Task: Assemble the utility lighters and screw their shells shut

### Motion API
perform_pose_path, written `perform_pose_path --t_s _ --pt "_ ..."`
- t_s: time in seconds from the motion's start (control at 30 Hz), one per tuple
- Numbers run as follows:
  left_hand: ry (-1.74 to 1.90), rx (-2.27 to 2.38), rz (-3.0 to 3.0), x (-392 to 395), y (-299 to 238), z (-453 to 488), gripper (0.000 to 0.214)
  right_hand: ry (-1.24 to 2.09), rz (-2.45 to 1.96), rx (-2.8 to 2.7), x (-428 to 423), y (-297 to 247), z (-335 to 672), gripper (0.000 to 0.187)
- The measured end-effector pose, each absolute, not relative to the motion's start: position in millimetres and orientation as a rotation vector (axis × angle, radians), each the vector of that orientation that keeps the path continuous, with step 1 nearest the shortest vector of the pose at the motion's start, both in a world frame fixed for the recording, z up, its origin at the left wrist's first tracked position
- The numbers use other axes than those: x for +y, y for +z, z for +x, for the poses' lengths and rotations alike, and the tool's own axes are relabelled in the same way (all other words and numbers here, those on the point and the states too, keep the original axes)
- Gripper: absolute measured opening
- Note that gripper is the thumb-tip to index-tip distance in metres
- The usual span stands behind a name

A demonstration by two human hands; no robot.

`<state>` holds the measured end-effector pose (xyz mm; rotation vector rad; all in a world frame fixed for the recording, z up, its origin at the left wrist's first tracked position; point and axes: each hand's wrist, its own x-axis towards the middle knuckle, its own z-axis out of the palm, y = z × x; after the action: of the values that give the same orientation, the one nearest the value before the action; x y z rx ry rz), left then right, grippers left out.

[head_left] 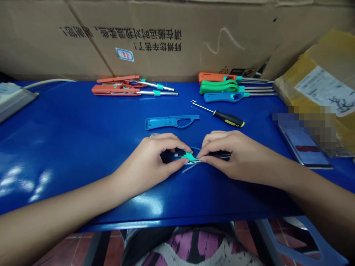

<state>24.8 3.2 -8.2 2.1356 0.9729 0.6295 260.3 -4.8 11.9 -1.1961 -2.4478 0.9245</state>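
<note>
In the head view, both hands meet at the middle of the blue table (69,147), near its front edge. The left hand (151,162) is closed, and its thumb and forefinger pinch the dark end of a half-built lighter (173,155) that lies on the table between the two hands. The right hand (233,155) is closed in the same way and pinches the other end, where a thin metal tube goes under the fingers. The fingertips of both hands touch a small green collar (190,157) in the middle of this piece. Thin pale wires come out below it.

Just behind the hands lies an open blue shell (172,122), with a screwdriver (229,119) to its right. Farther back there are orange lighters (124,88) on the left and three finished lighters (222,88) on the right, in front of a cardboard box (166,37). A phone (305,147) lies at the right.

I judge that the step in hand is seating the green collar on the inner parts, while the shell is apart. The next move seems to need a steady, straight push, with care that the loose wires are not caught.
</note>
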Motion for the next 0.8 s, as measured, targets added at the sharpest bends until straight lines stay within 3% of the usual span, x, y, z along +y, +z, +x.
perform_pose_path --t_s 0.5,0.67,0.8 --pt "0.748 0.886 2.278 -2.9 -8.5 25.6 0.014 0.717 -1.092 -2.615 -4.6 10.2 261.7 0.018" --pt "0.789 0.851 2.446 -3.8 -7.7 24.6 0.024 0.743 -1.091 -2.604 -4.4 9.9 262.6 0.017" --pt "0.735 0.826 2.535 -3.3 -8.1 22.1 0.01 0.735 -1.1 -2.621 -4.6 10.3 264.2 0.017"
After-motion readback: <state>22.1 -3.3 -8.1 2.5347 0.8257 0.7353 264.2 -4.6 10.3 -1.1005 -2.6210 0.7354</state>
